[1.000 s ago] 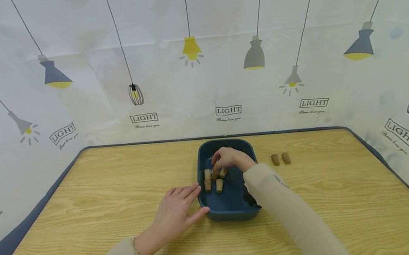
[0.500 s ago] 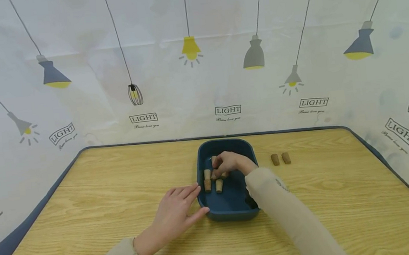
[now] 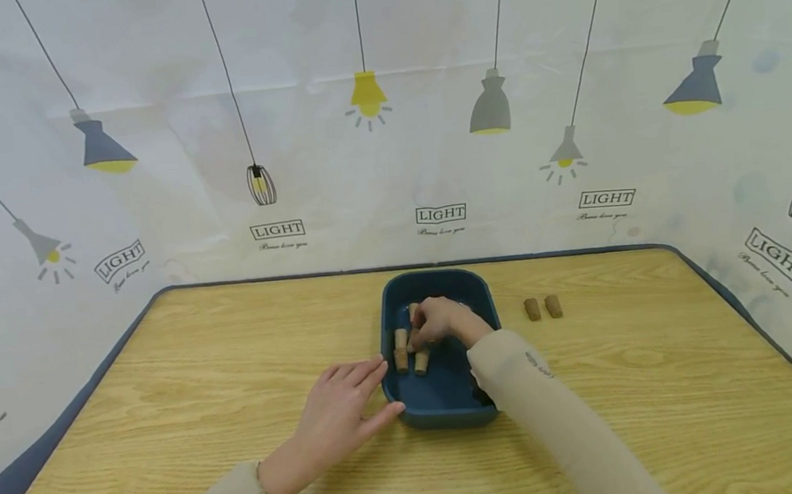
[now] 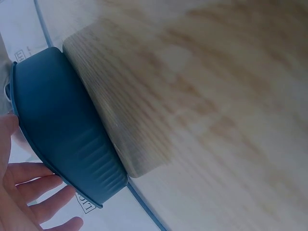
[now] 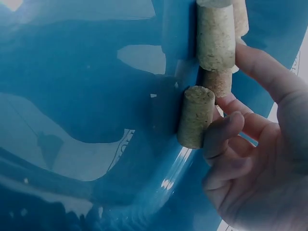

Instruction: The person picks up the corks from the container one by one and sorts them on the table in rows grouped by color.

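A dark blue rectangular basin stands on the wooden table, with several corks along its left inner side. My right hand reaches down into it, fingertips around a brown cork wedged between two paler ones. In the right wrist view, one fingertip touches the large pale cork, and curled fingers lie beside a shorter cork. Another cork lies near the left wall. My left hand is spread, its straight fingertips touching the basin's left rim and its thumb at the near left corner.
Two brown corks lie on the table to the right of the basin. A white backdrop printed with hanging lamps rises behind the table's far edge and along both sides.
My right hand has shifted slightly down toward the near corks, uncovering one farther back. The nearest cork has moved a little left and tilted. My left hand stays on the rim.
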Motion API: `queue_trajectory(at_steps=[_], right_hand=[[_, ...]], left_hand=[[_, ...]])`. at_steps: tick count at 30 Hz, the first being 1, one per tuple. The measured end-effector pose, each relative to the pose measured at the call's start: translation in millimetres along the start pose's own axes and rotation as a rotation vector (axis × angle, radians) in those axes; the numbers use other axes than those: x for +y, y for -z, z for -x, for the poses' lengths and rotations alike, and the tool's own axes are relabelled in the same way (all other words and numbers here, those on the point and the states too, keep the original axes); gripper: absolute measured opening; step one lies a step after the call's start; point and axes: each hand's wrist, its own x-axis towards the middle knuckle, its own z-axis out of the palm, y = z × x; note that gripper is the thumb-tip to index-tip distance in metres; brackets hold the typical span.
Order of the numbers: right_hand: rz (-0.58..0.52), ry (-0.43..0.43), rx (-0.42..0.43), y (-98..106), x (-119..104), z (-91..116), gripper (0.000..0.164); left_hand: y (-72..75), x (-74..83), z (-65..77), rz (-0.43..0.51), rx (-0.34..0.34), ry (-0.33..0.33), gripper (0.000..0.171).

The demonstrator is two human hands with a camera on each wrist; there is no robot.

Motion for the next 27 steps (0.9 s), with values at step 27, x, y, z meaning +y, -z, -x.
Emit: queue_trajectory(at_steps=[27], right_hand=[[-0.070,0.187,-0.072,32,-3,11,0.033]], left_hand=[[-0.7,0.4,0.1,0.000,0.009,-0.002,0.058]])
